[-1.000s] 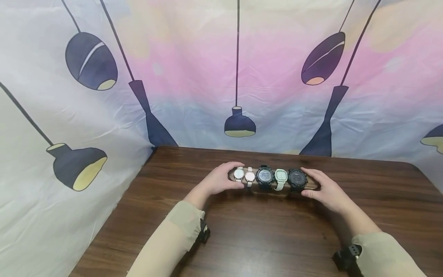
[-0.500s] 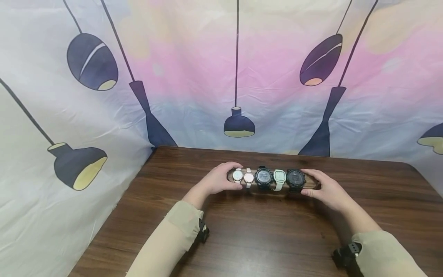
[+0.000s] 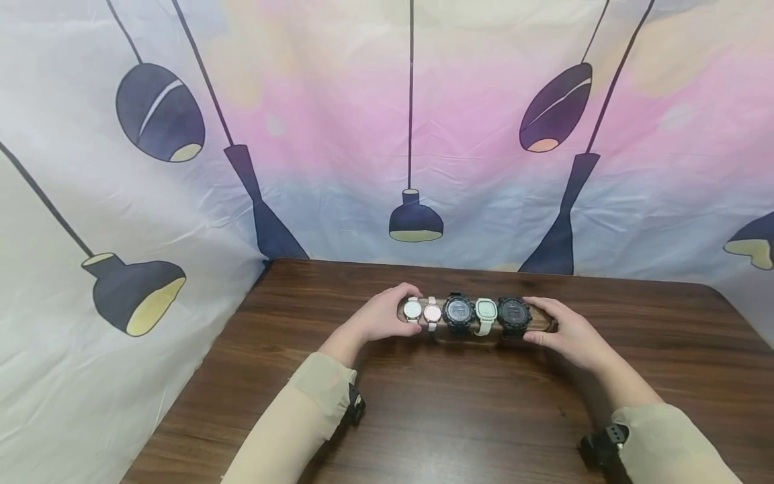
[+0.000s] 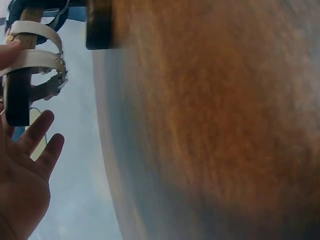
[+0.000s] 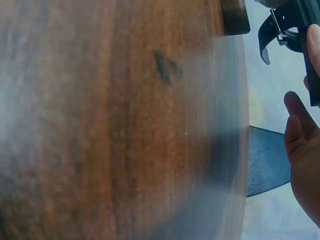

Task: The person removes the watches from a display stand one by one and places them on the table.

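Brown tabletop (image 3: 471,417) is stretching beneath a five-watch stand (image 3: 540,320) near its far edge, while left hand (image 3: 379,316) and right hand (image 3: 571,334) are gripping the stand's ends, likely stiffer, safer holds than the dials (image 3: 459,310).

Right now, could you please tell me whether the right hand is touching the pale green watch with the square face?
Apart: the head view shows a round-faced black watch between the right hand and the pale green watch.

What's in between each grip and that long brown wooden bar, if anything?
Nothing visible: left grip and right grip hold opposite ends of the bar. A curved white strap lies by the left thumb; whether under it, I can't tell.
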`<move>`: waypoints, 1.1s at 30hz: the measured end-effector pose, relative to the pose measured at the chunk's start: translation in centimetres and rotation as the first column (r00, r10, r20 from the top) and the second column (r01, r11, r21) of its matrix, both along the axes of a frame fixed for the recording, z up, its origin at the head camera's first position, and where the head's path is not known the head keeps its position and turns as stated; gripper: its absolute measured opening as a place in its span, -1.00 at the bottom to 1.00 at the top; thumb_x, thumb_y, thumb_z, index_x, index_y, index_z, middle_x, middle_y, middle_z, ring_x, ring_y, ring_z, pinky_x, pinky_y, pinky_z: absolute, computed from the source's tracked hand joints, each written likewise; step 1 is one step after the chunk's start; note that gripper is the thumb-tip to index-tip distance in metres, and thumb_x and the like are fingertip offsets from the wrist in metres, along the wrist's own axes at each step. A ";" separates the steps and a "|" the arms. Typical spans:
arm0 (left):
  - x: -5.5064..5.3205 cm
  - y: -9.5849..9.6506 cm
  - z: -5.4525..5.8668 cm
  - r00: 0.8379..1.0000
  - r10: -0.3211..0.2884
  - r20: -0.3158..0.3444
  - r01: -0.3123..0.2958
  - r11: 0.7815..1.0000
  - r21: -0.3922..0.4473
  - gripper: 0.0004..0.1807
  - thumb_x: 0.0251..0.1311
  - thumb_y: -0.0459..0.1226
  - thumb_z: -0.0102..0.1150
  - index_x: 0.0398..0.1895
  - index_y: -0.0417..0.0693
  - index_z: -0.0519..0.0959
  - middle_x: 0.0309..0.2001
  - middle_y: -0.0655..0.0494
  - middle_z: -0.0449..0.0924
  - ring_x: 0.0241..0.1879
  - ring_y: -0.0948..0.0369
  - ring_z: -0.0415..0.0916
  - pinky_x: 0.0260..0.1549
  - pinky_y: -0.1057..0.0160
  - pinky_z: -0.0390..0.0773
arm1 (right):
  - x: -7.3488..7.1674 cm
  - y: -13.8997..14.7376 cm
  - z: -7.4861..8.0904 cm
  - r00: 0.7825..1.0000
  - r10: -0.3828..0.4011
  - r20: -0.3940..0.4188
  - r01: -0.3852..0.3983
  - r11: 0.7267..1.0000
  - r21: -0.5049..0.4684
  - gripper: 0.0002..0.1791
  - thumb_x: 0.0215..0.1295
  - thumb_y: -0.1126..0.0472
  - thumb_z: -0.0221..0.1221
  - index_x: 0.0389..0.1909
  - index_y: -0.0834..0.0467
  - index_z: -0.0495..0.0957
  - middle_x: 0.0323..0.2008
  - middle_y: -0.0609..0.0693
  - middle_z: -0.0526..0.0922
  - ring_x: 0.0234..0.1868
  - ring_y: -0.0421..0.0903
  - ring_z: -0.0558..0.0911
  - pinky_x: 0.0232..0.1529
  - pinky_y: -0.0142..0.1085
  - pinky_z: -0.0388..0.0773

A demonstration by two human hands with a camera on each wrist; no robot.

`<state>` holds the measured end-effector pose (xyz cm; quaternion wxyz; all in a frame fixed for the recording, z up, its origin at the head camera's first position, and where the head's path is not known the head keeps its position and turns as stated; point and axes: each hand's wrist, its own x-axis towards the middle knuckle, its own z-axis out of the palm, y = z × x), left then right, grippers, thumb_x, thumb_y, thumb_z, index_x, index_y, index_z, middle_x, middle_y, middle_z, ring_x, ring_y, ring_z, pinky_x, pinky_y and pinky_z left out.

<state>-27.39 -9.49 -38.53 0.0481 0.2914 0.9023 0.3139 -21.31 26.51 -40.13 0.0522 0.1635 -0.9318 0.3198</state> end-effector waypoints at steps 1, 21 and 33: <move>0.0 0.0 -0.1 1.000 0.007 0.015 -0.007 1.000 0.009 -0.38 -0.09 -0.06 0.36 0.11 0.14 0.40 -0.03 0.17 0.49 -0.13 0.20 0.43 -0.14 0.19 0.43 | 0.0 0.0 0.0 1.000 0.000 0.002 0.000 1.000 -0.001 -0.18 0.09 -0.12 0.28 0.31 0.17 0.28 0.21 0.21 0.35 0.15 0.21 0.38 -0.02 0.12 0.32; 0.5 -0.3 -0.9 0.997 0.053 0.048 -0.058 0.992 0.114 -0.35 -0.11 -0.04 0.41 0.13 0.14 0.42 -0.04 0.20 0.51 -0.11 0.22 0.45 -0.09 0.14 0.43 | -0.1 0.1 -0.3 1.000 0.000 0.002 0.000 1.000 0.012 -0.17 0.11 -0.16 0.25 0.33 0.17 0.26 0.24 0.22 0.31 0.20 0.25 0.33 0.00 0.16 0.31; 0.5 -1.0 -1.1 0.996 0.086 0.023 -0.088 0.988 0.131 -0.38 -0.13 -0.10 0.42 0.09 0.14 0.44 -0.08 0.17 0.53 -0.17 0.20 0.45 -0.13 0.15 0.44 | -0.1 0.1 -0.3 1.000 -0.012 0.002 0.012 1.000 0.019 -0.17 0.11 -0.18 0.25 0.33 0.16 0.27 0.24 0.20 0.33 0.10 0.16 0.42 -0.09 0.03 0.38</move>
